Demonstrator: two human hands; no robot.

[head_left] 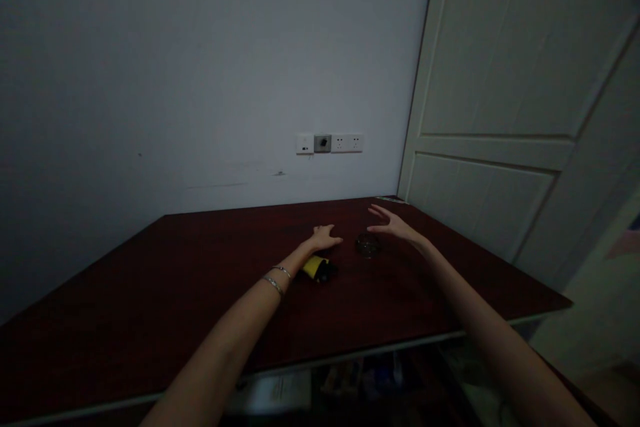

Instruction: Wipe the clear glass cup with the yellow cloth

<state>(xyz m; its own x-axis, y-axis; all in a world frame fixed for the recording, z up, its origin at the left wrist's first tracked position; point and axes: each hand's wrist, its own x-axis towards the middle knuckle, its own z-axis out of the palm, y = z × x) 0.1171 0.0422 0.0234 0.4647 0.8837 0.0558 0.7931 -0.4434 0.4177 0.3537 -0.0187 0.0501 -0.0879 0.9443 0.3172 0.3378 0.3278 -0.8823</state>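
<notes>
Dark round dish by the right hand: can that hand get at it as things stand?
Probably yes: the right hand hovers open beside the dark round dish, with bare table between them.

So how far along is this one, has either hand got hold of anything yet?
Early. Done: nothing visible; the yellow thing and the dark round thing both lie on the table. In hand: the left hand stretches out just past the yellow thing, and the right hand hovers open by the round thing. Left: neither is gripped yet.

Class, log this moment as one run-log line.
left hand: open, near yellow-black object | right hand: open, above dark round object | both over table
</notes>
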